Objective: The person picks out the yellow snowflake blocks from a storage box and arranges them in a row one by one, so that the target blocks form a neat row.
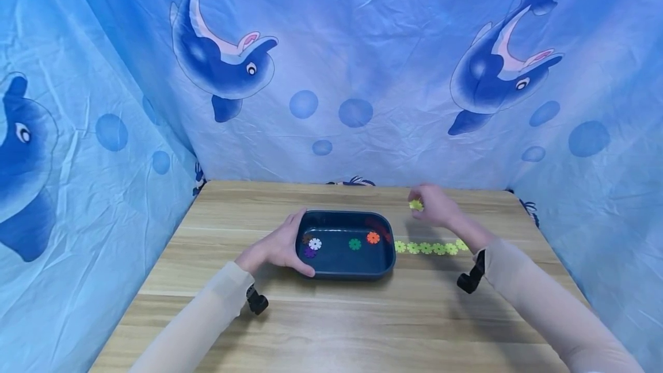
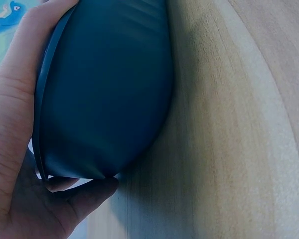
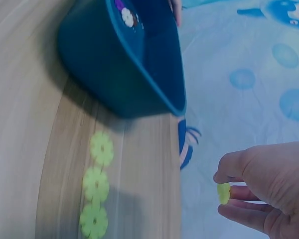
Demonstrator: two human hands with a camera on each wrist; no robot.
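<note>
My left hand (image 1: 282, 244) grips the left end of a dark blue rectangular tub (image 1: 344, 274), thumb at its near side and fingers at the far side. In the left wrist view the tub's outer wall (image 2: 104, 89) fills the space between thumb and fingers. My right hand (image 1: 435, 206) is raised behind the row on the table, right of the tub. Between thumb and fingertips it pinches a yellow-green snowflake disc (image 3: 224, 193), held edge-on in the right wrist view. Beneath that arm, a row of several matching discs (image 1: 425, 248) lies on the table.
Inside the tub are a white disc (image 1: 315, 244), a purple disc (image 1: 309, 252), a brown disc (image 1: 308, 238), a green disc (image 1: 354, 244) and an orange disc (image 1: 373, 238). A blue dolphin-print curtain (image 1: 331, 154) hangs behind the wooden table (image 1: 331, 327).
</note>
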